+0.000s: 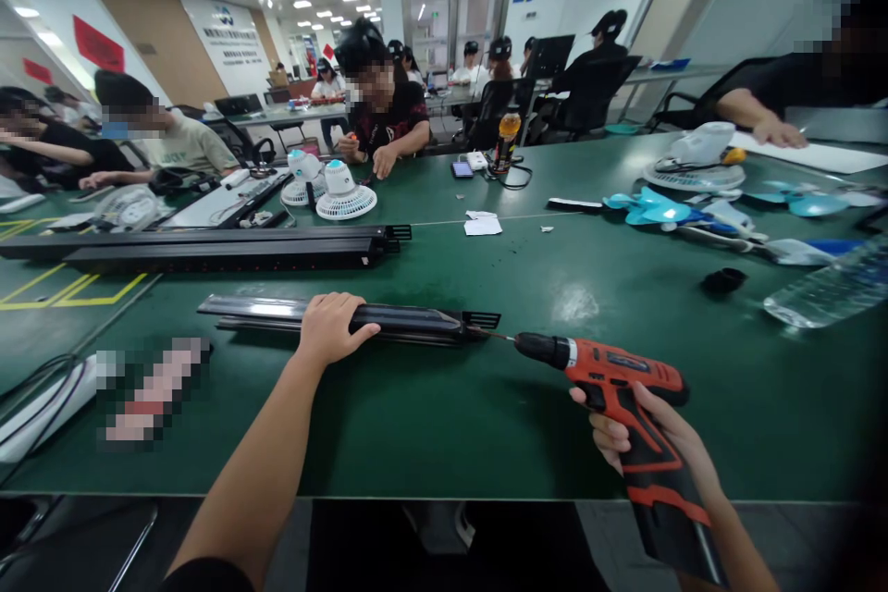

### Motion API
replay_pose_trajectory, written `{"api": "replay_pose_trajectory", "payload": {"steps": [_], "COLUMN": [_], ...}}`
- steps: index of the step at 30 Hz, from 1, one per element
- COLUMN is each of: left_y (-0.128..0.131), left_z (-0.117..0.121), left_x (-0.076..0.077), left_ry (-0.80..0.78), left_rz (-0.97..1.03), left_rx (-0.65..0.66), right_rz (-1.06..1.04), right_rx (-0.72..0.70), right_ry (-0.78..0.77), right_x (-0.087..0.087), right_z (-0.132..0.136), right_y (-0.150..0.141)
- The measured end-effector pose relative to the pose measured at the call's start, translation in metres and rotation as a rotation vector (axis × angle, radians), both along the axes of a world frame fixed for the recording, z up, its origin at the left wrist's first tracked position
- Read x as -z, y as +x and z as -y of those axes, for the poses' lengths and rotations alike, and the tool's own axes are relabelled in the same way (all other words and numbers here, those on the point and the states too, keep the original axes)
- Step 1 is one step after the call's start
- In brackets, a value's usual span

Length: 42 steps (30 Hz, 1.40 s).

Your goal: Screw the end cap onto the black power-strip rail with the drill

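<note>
My right hand (645,435) is wrapped round the handle of an orange and black cordless drill (624,370). Its long thin bit points left and reaches the slotted end of a long black housing (409,319) lying on the green table. Whether the tip sits in a screw there is too small to tell. Across the top of the housing, my left hand (331,326) is closed over it, thumb on the near side, pressing it to the tabletop.
Behind lie more long black housings (228,250). White fan parts (345,194), a drink bottle (508,141), blue fan blades (652,206) and a clear plastic bottle (825,282) stand or lie farther off. A person (385,106) works across the table.
</note>
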State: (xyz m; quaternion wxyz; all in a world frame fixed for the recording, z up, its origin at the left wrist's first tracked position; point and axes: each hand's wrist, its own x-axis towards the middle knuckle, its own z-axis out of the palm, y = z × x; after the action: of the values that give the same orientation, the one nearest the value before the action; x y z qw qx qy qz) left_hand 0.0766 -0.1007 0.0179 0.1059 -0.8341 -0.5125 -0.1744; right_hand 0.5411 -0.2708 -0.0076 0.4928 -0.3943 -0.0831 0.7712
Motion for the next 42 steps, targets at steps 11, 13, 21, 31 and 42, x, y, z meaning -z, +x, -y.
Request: {"api": "replay_pose_trajectory", "payload": {"steps": [11,13,21,31,42], "left_y": [-0.006,0.011,0.109,0.121,0.125], "left_z": [0.007,0.013,0.023,0.013,0.016], "left_x": [-0.012,-0.017,-0.035,-0.032,-0.037], "left_ry": [-0.009,-0.008,-0.318,-0.414,-0.443], "left_rz": [0.028,0.04,0.098,0.122,0.107], "left_rx": [0.014,0.043,0.317,0.312,0.283], "right_rz": [-0.053,-0.095,-0.216,-0.214,-0.19], "right_rx": [-0.027,-0.045,0.002,-0.014,-0.06], "right_ry": [-0.016,-0.01,-0.004,-0.008,0.033], "right_x": [-0.001,0.001,0.015,0.02,0.018], "right_z": [-0.001,-0.002,-0.009,-0.007,-0.008], "right_y": [-0.011,-0.01,-0.009,-0.007,-0.009]}}
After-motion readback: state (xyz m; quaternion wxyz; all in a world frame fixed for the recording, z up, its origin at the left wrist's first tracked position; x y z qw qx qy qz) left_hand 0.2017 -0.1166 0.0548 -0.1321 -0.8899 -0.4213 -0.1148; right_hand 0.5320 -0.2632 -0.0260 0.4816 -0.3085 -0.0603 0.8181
